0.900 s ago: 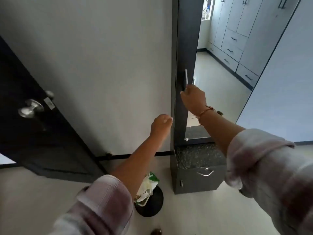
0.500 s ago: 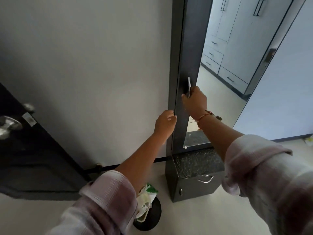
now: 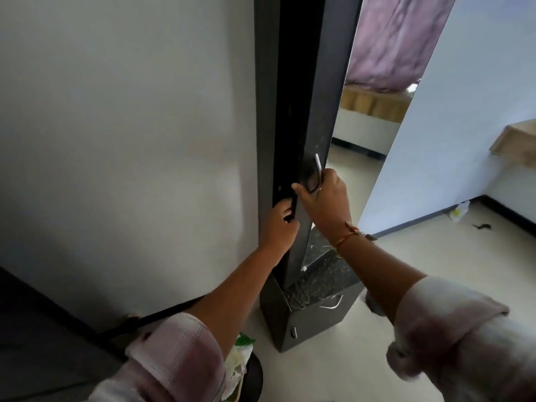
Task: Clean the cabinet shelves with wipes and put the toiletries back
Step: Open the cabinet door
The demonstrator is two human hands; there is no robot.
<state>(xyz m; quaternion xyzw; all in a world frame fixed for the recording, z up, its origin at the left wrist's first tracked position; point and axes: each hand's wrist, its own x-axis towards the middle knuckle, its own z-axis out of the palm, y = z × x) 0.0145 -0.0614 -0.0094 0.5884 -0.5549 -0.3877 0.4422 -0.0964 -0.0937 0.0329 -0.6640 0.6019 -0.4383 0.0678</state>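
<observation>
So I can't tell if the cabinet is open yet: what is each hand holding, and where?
Right hand grips the mirrored door at its metal handle; left hand curls its fingers around the door's free edge, which stands ajar.

Dark grey cabinet door (image 3: 307, 134) with silver handle (image 3: 318, 166); pale pink checked sleeves (image 3: 179, 352) (rolled), red-orange wrist cord (image 3: 346, 237), speckled black-grey base top (image 3: 316, 282), mauve curtain (image 3: 397, 39).

Both arms reach up to the middle of the frame. The left hand (image 3: 278, 227) curls shut. The right hand (image 3: 324, 201) sits just above it, fingers closed.
</observation>
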